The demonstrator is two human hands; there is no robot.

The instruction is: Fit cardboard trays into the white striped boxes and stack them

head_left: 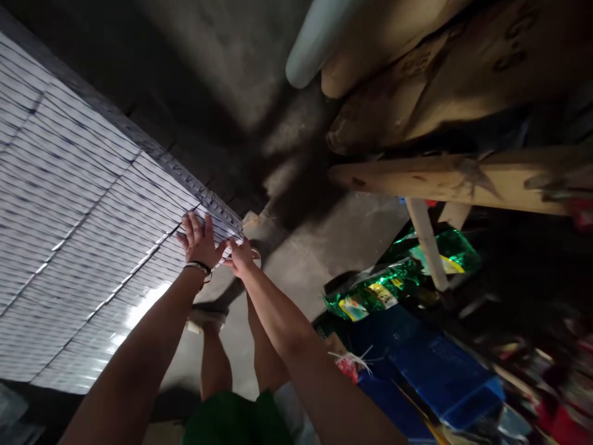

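White slatted matting, laced with dark thread, fills the left of the head view, and both hands are on it. Nearest, the left hand, with a dark band at its wrist, lies flat on the slats close to the matting's corner; its grip is open, the fingers spread. The right hand sits at that corner with its fingertips on the last slats, but whether its grip closes on the edge cannot be told. A pale loop shows just beyond it, too small to identify. A dark toothed edging runs along the matting's upper side. Below the arms, green shorts and bare legs lead to a pale shoe on the concrete floor. Farther off lie green foil bags, a blue plastic box and rough timber poles beside a pale pipe.
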